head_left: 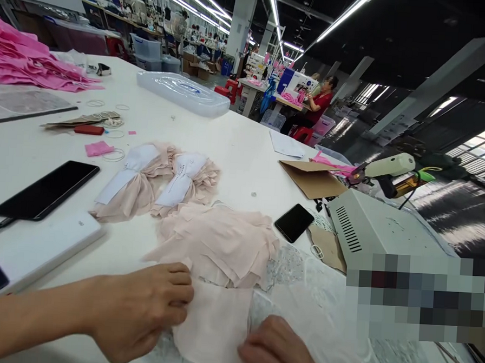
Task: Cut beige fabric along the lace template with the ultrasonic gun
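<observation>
A pale pink fabric piece (218, 326) lies flat in front of me. My left hand (144, 309) is closed at its upper left edge, the fingers curled in a pinch on the cloth. At the lower right edge, the bent fingers of my right hand (280, 351) are closed on the same piece; part of this hand is cut off by the frame. Just beyond lies a loose stack of pale pink fabric pieces (223, 237). Two bundles of similar cloth, a left bundle (139, 184) and a right bundle (185, 181), are wrapped in white paper bands.
A black phone (294, 222), a grey machine box (386, 227) and a brown cardboard piece (313, 177) are to the right. Left are a black tablet (47, 189), a white box (56, 247) and bright pink fabric (33, 57). A plastic lid (182, 91) lies farther back.
</observation>
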A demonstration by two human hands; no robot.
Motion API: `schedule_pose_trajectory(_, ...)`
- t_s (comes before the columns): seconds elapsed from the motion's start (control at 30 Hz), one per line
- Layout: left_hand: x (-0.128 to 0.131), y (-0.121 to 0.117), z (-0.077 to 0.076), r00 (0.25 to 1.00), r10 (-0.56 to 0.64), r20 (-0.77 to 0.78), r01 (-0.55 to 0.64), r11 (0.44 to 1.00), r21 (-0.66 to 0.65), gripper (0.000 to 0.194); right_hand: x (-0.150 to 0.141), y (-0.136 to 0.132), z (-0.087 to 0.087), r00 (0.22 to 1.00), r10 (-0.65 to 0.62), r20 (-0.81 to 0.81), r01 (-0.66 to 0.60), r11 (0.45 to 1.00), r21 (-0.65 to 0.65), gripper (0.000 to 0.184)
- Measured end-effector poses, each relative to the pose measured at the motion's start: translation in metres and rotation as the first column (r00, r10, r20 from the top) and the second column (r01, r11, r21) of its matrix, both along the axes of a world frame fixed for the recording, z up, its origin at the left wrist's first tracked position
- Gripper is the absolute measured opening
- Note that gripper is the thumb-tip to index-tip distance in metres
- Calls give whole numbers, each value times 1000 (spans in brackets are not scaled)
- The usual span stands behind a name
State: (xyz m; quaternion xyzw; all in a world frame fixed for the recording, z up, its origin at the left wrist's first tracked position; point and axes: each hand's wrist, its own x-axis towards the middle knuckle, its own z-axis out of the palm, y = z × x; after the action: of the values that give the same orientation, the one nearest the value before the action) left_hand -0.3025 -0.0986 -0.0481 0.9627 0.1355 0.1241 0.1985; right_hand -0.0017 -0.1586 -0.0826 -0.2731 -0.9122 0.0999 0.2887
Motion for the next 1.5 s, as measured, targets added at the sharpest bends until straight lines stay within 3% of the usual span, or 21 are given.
schedule_pose_trajectory(0.07,6,13,3,997,78,10,-78,997,-11,12,4,21,6,970,-195,-144,177,976,-125,20)
schedule_pose_trajectory(0.13,16,38,2,973,218,74,-222,974,44,21,6,53,15,872,-465,-156,405,862,-303,19)
schedule_pose_trajectory(0.17,22,53,1,949,294,115,-303,950,71,24,6,70,19,843,-518,-147,453,830,-327,22)
schedule_pose_trajectory(0.23,34,83,-3,905,419,80,-423,904,53,31,5,102,23,809,-571,-142,500,794,-345,31)
schedule_pose_trajectory(0.27,40,97,-6,894,445,58,-447,894,23,34,4,115,23,801,-581,-141,506,785,-358,26)
schedule_pose_trajectory(0.33,49,119,-10,895,446,27,-446,895,-8,32,2,133,22,798,-585,-140,501,775,-384,14)
schedule_pose_trajectory(0.43,55,133,-12,909,414,35,-413,910,-41,16,1,137,25,798,-582,-155,488,776,-401,15)
schedule_pose_trajectory(0.63,40,115,0,913,348,211,-348,937,-37,27,-2,90,49,848,-507,-151,417,816,-402,17)
schedule_pose_trajectory(0.77,23,87,4,948,152,278,-159,987,2,25,1,56,38,953,-293,-77,234,873,-427,11)
schedule_pose_trajectory(0.87,18,69,2,959,146,244,-156,988,18,24,7,50,29,950,-309,-48,262,870,-417,12)
schedule_pose_trajectory(1.0,26,63,3,963,186,197,-197,980,37,25,12,64,34,914,-404,-40,372,873,-314,14)
schedule_pose_trajectory(1.07,34,69,4,948,266,178,-271,963,5,25,12,79,40,889,-454,-54,421,858,-295,13)
schedule_pose_trajectory(1.17,47,87,-1,885,439,156,-439,898,-31,19,13,109,43,847,-531,-36,486,800,-351,12)
schedule_pose_trajectory(1.27,55,100,-10,856,500,133,-505,863,1,16,14,135,38,849,-527,-17,481,788,-384,11)
schedule_pose_trajectory(1.37,56,95,-15,905,399,145,-414,906,88,14,15,146,31,882,-472,-8,429,808,-404,11)
schedule_pose_trajectory(1.5,52,71,-8,977,132,170,-186,913,363,20,17,145,23,912,-411,-19,367,834,-411,15)
